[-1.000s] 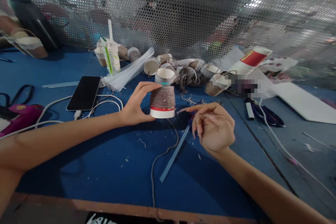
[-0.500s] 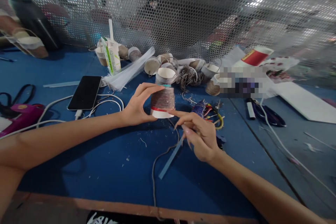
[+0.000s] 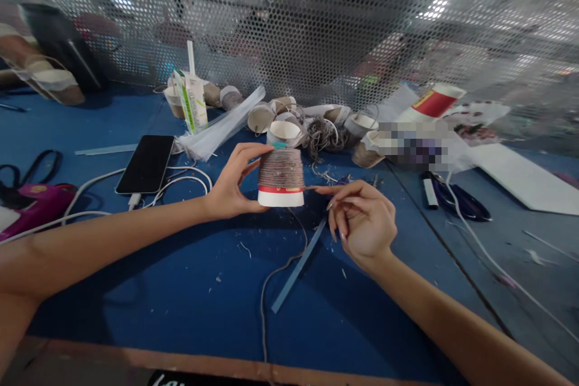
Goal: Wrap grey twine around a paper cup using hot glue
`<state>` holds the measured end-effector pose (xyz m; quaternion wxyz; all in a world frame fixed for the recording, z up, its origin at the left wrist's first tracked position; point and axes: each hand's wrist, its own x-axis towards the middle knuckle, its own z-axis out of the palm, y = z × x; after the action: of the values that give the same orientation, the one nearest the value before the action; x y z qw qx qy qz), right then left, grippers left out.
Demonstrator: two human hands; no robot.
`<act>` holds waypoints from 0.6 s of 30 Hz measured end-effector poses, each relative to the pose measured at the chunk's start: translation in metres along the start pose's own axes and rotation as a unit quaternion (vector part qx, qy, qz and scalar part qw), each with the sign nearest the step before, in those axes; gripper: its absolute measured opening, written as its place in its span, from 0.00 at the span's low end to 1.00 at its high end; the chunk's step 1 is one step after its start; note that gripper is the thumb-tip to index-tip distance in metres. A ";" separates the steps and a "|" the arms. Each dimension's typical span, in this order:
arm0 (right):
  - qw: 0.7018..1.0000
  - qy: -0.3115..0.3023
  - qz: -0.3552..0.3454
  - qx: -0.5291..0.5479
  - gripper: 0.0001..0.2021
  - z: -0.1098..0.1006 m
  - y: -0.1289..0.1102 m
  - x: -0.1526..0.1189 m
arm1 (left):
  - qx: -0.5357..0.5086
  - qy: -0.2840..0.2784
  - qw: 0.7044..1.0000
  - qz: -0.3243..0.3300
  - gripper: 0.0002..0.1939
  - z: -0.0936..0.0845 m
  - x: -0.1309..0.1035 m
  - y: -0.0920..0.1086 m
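My left hand [image 3: 233,184] grips a paper cup [image 3: 281,199] between thumb and fingers, wide end down. Grey-brown cord [image 3: 280,169] is wound in close rows round its upper part; a red band and a white strip show below. A teal piece [image 3: 279,145] is at its top, by my left fingertips. To the right, my right hand [image 3: 364,220] has its index finger stretched toward the cup and the other fingers curled. A short stretch of cord spans the gap from cup to index fingertip. More cord [image 3: 263,301] trails from under the cup toward the table's front edge.
A pale blue strip [image 3: 298,266] lies below my right hand. Several cord-wrapped cups [image 3: 260,117] and a drink carton [image 3: 193,102] stand behind. A phone [image 3: 147,163], a white cable and a purple glue gun [image 3: 38,205] lie left. Dark-handled scissors [image 3: 465,202] lie right; perforated metal stands behind.
My right hand has moved right and slightly up, away from the cup, and a short length of cord now shows between them. The cup is still in my left hand, tilted a little differently.
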<state>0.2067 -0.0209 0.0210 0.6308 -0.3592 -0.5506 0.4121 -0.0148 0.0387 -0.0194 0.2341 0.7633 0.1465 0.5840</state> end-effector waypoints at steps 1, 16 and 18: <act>1.000 0.024 0.010 -0.014 0.06 0.000 0.000 0.001 | -0.009 0.001 1.000 0.001 0.41 0.000 0.000 -0.002; 0.862 -0.196 -0.293 -0.364 0.45 -0.006 0.002 -0.003 | -0.002 -0.087 0.996 -0.004 0.48 -0.001 0.002 -0.002; 0.853 -0.243 -0.279 -0.368 0.52 -0.002 0.003 -0.004 | 0.004 -0.109 0.994 -0.006 0.48 -0.002 0.001 -0.004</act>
<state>0.2082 -0.0236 0.0162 0.3874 -0.2849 -0.8747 0.0606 -0.0163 0.0429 -0.0196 0.2492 0.8225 0.1267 0.4953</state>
